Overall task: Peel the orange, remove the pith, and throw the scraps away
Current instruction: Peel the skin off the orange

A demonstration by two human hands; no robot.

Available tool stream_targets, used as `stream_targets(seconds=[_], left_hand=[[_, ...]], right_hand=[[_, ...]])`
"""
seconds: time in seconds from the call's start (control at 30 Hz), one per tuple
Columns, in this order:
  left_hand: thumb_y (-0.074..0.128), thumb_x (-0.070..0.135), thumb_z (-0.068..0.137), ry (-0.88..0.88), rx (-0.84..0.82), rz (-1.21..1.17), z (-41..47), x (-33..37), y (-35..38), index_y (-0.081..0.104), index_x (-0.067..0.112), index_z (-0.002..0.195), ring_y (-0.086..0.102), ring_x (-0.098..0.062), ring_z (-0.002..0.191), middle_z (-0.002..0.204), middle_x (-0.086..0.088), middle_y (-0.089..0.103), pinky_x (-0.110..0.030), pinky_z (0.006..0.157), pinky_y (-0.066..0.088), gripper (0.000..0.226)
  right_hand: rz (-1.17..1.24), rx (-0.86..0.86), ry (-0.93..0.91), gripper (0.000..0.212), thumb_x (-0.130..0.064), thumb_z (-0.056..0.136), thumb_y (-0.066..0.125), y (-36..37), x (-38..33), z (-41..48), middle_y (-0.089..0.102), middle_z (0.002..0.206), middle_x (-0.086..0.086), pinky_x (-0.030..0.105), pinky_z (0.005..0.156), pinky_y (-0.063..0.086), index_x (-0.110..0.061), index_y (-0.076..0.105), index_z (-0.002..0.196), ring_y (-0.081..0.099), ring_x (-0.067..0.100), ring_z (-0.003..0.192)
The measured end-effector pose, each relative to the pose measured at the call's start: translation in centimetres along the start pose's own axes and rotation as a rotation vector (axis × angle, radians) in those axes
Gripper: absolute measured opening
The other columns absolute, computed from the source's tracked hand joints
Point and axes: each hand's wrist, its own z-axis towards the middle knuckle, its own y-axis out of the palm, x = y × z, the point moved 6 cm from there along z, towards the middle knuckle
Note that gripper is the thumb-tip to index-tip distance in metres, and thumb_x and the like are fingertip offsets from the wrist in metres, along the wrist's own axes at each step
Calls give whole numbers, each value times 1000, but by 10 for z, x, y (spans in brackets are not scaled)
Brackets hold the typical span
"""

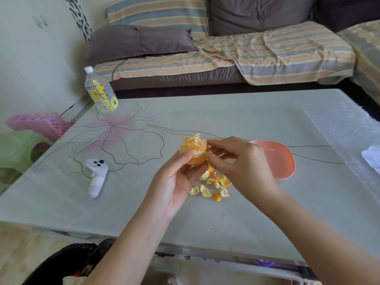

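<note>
Head view — left hand (174,177) grips orange (193,150), right hand (244,161) pinches pith.

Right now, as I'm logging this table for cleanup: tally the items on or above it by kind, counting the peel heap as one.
Peeled orange: 1
Peel heap: 1
Plastic bottle: 1
White controller: 1
Pink dish: 1
Bubble wrap sheet: 1
Unclear white item at right edge: 1
Total: 7

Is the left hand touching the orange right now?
Touching. The head view shows the left hand gripping the orange, with the thumb and fingertips curled against its surface.
</note>
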Motion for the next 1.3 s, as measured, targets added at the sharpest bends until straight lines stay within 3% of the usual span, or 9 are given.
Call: stream_targets(seconds=[0.23,0.47,0.77,1.03,1.2,1.3], left_hand=[[65,15,80,160,-9,225,-4,2,8,70,7,93,70,-14,87,90,-3,74,-24,81,55,16],[64,19,73,183,30,259,-8,-3,11,74,11,80,71,-14,82,84,-6,74,-20,74,54,15],[66,21,71,199,57,174,-8,-8,10,76,13,80,69,-15,85,87,-7,73,-21,75,54,16],[65,23,74,142,78,124,-6,-12,6,75,12,81,68,-13,88,88,-5,73,-27,89,54,17],[64,24,75,110,59,101,-5,-13,3,72,8,88,68,-15,91,92,-7,72,-26,86,55,22],[64,23,73,128,55,130,-5,-7,3,69,6,90,69,-14,87,88,-6,72,-23,81,55,25]], right_hand=[[-235,55,-160,23,-27,78,56,0,-10,-4,61,65,3,36,59,46,-9,71,80,58,18,63],[-407,117,-239,23,-24,76,49,2,-15,-8,44,52,2,30,39,32,-9,59,61,40,21,44],[-381,143,-291,25,-26,70,45,6,-17,-6,37,50,2,29,33,33,-8,48,53,36,24,40],[-435,157,-356,25,-20,72,46,9,-16,-4,36,50,4,27,32,31,-4,50,53,34,25,38],[-427,164,-371,19,-4,69,58,9,-15,-2,39,50,7,31,32,36,-3,50,53,38,29,39],[-378,82,-347,16,-11,75,55,9,-14,-1,47,55,8,36,39,43,-4,57,61,45,29,47]])
